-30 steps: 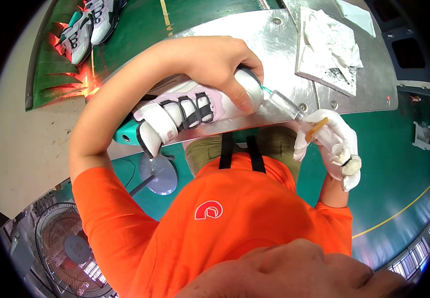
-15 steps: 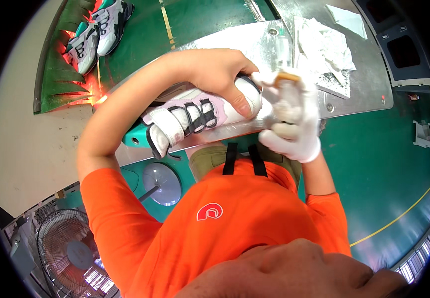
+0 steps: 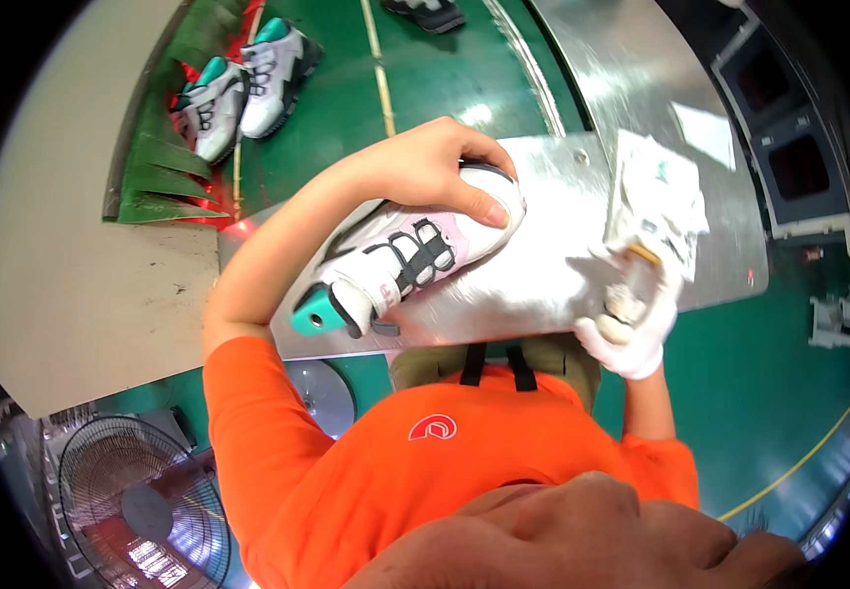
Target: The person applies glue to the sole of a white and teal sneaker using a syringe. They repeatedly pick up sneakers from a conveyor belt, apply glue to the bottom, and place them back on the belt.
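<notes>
My left hand (image 3: 435, 177) curls over the toe of a white and pale pink sneaker (image 3: 430, 250), thumb on the near side and fingers across the far side. The sneaker has black laces and lies aslant on the metal worktop (image 3: 533, 285), toe toward the upper right. Out of its ankle opening sticks a teal shoe last (image 3: 317, 312). To the right, apart from the toe, my right hand (image 3: 636, 334) in a white glove is curled around a small pale, translucent thing with an amber edge (image 3: 643, 255). Its kind I cannot make out.
Crumpled white cloth (image 3: 656, 191) lies beyond my right hand, with a white sheet (image 3: 703, 134) farther right. Two similar sneakers (image 3: 273, 79) stand on the green conveyor belt (image 3: 337, 98) by a slitted green curtain (image 3: 165, 182). A fan (image 3: 145, 510) stands at lower left.
My right hand has drawn away from the sneaker's toe, rightward and nearer to me. My left hand keeps its grip on the toe. The whole view has shifted, and another dark shoe shows on the belt.
</notes>
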The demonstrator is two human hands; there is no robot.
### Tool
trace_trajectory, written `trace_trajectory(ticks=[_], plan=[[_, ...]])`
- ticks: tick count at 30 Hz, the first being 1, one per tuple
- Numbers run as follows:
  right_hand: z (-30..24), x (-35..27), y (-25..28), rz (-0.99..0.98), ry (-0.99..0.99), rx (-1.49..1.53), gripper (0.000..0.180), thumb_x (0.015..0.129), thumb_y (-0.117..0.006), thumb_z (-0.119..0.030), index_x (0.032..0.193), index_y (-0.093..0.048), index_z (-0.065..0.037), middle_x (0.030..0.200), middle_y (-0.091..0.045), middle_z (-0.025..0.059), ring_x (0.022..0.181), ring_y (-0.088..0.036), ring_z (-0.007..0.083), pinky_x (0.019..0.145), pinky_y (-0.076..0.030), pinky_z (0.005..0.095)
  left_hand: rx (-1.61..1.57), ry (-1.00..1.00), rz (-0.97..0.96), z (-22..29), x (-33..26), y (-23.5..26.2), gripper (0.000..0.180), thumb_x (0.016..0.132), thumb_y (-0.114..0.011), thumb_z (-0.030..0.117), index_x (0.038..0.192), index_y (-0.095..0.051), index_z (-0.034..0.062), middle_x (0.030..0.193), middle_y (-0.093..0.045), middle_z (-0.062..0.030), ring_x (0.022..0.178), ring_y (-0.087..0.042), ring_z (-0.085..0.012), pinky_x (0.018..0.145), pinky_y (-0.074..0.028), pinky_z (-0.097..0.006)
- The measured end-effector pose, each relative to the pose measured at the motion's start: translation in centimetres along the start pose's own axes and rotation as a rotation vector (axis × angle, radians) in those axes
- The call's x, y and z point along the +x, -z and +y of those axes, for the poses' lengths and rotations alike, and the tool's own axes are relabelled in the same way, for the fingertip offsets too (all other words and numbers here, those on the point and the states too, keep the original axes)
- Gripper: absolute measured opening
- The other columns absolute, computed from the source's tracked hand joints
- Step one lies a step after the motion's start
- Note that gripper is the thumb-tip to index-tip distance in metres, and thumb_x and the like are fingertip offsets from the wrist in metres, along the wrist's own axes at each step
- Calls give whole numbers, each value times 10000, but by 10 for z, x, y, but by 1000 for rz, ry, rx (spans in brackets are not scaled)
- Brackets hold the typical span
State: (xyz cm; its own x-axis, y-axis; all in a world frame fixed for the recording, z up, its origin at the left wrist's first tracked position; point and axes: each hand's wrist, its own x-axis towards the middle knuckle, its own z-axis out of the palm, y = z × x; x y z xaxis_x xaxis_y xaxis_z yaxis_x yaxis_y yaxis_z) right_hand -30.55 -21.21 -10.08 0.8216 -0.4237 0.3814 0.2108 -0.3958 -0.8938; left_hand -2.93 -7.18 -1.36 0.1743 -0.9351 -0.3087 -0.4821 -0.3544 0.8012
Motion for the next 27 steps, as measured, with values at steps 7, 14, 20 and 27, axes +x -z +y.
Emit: trace_trajectory(ticks=[7,14,20,27], plan=[[42,-14,17,233,-52,-285,873,632,-815,-206,1358,-398,40,1169,-549,204,1017,-593,314,922,-472,401,-389,-127,931,-76,-63,88,411,866,-726,162,1237,-637,8,1130,-675,-92,982,-631,-144,864,-505,-278],[56,-20,12,195,-45,-366,913,602,-812,-187,1359,-384,92,1167,-559,216,1025,-578,318,959,-442,397,171,243,1814,-268,-88,149,494,864,-714,353,1108,-618,-66,1121,-645,-197,923,-653,-262,835,-493,-313],[49,-17,10,227,-52,-323,910,584,-787,-176,1350,-378,96,1099,-550,178,851,-541,233,798,-477,335,-274,584,1226,-233,-71,153,882,858,-709,395,1406,-213,-88,1104,-599,-311,736,-700,-365,533,-608,-450],[58,-15,5,265,16,-160,901,589,-786,-157,1341,-371,115,1143,-530,168,799,-519,209,719,-475,317,994,551,819,-125,-33,90,619,900,-645,277,1393,-384,11,1018,-668,-213,841,-672,-358,696,-545,-438]])
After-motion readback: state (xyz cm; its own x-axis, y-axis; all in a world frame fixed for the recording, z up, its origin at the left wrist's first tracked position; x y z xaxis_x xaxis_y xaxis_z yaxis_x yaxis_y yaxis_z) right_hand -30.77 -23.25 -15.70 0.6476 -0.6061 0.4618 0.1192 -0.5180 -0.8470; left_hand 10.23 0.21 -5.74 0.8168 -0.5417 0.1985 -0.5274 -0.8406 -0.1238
